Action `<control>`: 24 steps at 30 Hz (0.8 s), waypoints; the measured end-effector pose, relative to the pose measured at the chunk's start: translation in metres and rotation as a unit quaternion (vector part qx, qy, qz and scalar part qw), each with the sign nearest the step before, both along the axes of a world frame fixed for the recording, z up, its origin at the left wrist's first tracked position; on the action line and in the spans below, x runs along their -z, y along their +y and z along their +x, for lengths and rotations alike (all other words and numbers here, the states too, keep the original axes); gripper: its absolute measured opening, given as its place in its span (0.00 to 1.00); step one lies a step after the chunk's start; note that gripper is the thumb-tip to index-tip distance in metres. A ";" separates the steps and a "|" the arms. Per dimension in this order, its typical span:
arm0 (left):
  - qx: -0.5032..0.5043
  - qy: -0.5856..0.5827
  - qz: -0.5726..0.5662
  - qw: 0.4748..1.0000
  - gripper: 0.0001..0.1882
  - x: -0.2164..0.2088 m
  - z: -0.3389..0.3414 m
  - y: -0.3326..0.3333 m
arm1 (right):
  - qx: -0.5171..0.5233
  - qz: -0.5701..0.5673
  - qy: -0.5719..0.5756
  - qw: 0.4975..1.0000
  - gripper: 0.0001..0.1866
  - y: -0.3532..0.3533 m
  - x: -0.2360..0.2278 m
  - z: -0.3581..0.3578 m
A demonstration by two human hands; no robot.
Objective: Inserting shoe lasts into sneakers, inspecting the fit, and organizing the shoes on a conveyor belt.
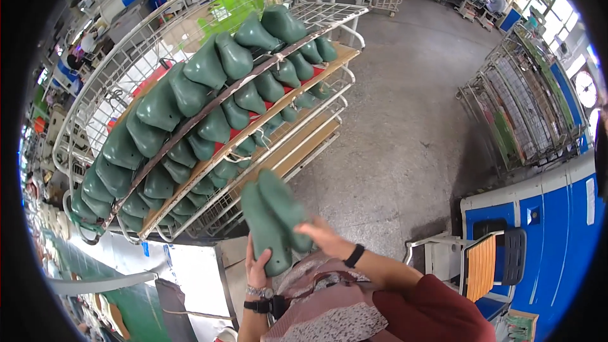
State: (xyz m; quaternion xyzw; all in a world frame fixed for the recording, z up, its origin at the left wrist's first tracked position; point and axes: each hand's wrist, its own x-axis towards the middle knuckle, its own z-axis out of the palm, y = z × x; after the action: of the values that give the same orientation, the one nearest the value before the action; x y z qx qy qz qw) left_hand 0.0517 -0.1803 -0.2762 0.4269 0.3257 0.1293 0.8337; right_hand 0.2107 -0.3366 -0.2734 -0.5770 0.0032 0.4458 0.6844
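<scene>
Two green shoe lasts are held up side by side in front of me, soles facing up, their toe ends pointing toward the rack. My left hand (256, 267) is closed around the heel end of the left shoe last (261, 228), thumb across its side. The right shoe last (280, 199) is in my right hand (321, 235), gripped near its heel and slightly blurred. The two lasts touch or nearly touch. Just beyond them, a white wire rack (356, 37) carries rows of similar green lasts (189, 92) on stacked shelves.
A white tabletop (199, 272) lies at lower left beside my left arm. To the right stand a chair with orange slats (480, 267) and a blue machine cabinet (557, 240). Another loaded rack (529, 98) is farther right, across the grey floor (405, 95). People sit working far off.
</scene>
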 end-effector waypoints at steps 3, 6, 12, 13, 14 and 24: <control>0.082 -0.025 0.004 0.996 0.47 -0.020 0.045 -0.012 | 0.075 0.029 0.017 0.997 0.38 -0.049 -0.021 0.054; 0.122 -0.047 0.016 0.991 0.49 -0.034 0.079 -0.027 | 0.166 0.067 0.038 0.983 0.36 -0.083 -0.042 0.101; 0.126 -0.048 0.042 0.990 0.48 -0.047 0.140 -0.066 | 0.206 0.275 0.067 0.937 0.34 -0.097 -0.083 0.262; 0.124 -0.046 0.043 0.990 0.48 -0.046 0.152 -0.075 | 0.149 0.341 0.067 0.926 0.34 -0.091 -0.091 0.293; 0.125 -0.038 0.040 0.991 0.48 -0.047 0.159 -0.086 | 0.097 0.404 0.073 0.907 0.35 -0.083 -0.100 0.316; -0.037 0.001 0.012 0.999 0.47 -0.060 0.214 -0.174 | 0.132 0.351 0.223 0.900 0.36 -0.016 -0.022 0.524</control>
State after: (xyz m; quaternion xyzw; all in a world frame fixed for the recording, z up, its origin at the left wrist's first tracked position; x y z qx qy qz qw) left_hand 0.2662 -0.3539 -0.2161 0.4243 0.3407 0.1636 0.8229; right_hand 0.7344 -0.3527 -0.2514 -0.1793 0.0757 0.4409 0.8762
